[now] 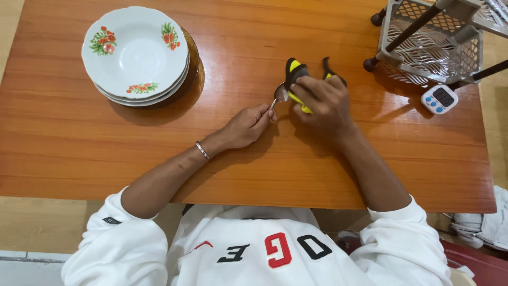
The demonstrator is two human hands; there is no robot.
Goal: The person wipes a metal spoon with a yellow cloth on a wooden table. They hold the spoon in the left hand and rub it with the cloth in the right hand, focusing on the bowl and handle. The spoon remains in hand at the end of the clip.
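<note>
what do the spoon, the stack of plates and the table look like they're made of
Spoon: apparently polished metal, with a silvery, reflective bowl.
Plates: probably glazed ceramic, glossy white with red flower prints and scalloped rims.
Table: wood or wood veneer, with orange-brown grain lines and a varnished sheen.

1 head cam, looks steeply down, close over table [79, 159].

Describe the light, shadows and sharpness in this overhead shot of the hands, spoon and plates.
Head view: even, soft light with a mild sheen on the wooden table; soft shadows lie under the plates, the left hand and right hand; the spoon and yellow-black tool are sharp, edges slightly bowed.
</note>
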